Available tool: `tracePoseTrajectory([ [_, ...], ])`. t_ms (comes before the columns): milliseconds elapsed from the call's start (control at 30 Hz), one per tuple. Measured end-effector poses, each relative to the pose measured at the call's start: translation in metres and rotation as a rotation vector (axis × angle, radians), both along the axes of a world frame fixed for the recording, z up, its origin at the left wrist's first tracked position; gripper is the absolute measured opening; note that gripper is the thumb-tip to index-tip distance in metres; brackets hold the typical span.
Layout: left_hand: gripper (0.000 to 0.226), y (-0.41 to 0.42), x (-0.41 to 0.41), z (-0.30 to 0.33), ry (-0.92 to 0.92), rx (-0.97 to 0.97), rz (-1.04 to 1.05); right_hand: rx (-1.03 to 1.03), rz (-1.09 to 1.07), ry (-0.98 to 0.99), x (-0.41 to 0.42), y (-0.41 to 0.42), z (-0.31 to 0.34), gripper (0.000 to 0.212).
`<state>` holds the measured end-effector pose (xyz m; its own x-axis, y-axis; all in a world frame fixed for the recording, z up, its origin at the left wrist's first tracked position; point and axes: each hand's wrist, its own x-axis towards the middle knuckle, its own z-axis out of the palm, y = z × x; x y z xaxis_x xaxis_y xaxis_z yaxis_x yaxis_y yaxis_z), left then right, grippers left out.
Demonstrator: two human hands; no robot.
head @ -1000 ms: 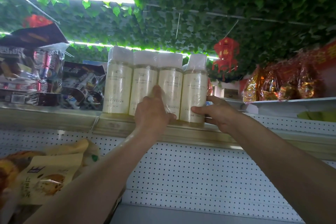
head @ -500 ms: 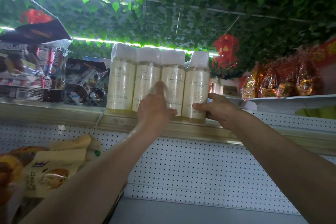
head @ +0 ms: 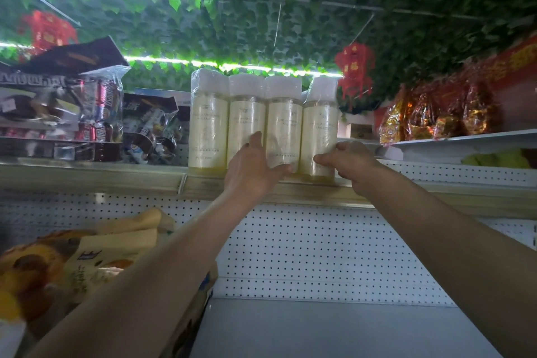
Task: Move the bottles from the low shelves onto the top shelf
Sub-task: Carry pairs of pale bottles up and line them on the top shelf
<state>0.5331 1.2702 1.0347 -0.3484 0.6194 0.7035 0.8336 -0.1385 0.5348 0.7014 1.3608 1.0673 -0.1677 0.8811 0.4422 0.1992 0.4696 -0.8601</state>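
Observation:
Several cream bottles with white caps, shrink-wrapped together as one pack (head: 209, 125), stand upright in a row on the front edge of the top shelf (head: 116, 180). My left hand (head: 252, 171) presses flat against the lower front of the two middle bottles, fingers straight and thumb spread to the right. My right hand (head: 348, 163) grips the bottom of the rightmost bottle, thumb on its front and fingers curled round its right side.
Wrapped snack packs (head: 96, 113) crowd the top shelf left of the bottles. Red and gold wrapped goods (head: 436, 113) sit on a shelf at the right. Below are a white pegboard back panel (head: 319, 241), a bare grey shelf (head: 319, 328) and snack bags (head: 101, 256) at lower left. A red lantern (head: 353, 70) hangs from the ivy ceiling.
The pack has been pushed slightly further onto the top shelf. Both hands have stayed on it, the left hand sliding a little lower across the fronts.

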Motion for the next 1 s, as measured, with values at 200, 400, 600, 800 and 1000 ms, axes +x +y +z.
tracePoseTrajectory([
  [200,0.094,-0.025,-0.01,-0.019,-0.169,0.044,-0.176,-0.022,-0.052,0.034,-0.006,-0.035,-0.01,0.082],
  [400,0.086,-0.057,-0.031,-0.05,-0.227,0.01,-0.214,-0.065,-0.057,0.043,-0.021,-0.085,-0.037,0.078],
  [600,0.079,-0.086,-0.056,-0.085,-0.433,-0.113,-0.305,-0.15,-0.043,0.016,-0.038,-0.129,-0.078,0.072],
  [800,0.103,-0.114,-0.082,-0.137,-0.569,-0.283,-0.3,-0.298,0.005,-0.035,-0.054,-0.161,-0.13,0.072],
  [1000,0.049,-0.142,-0.093,-0.213,-0.784,-0.462,-0.355,-0.455,0.021,-0.082,-0.074,-0.182,-0.203,0.069],
])
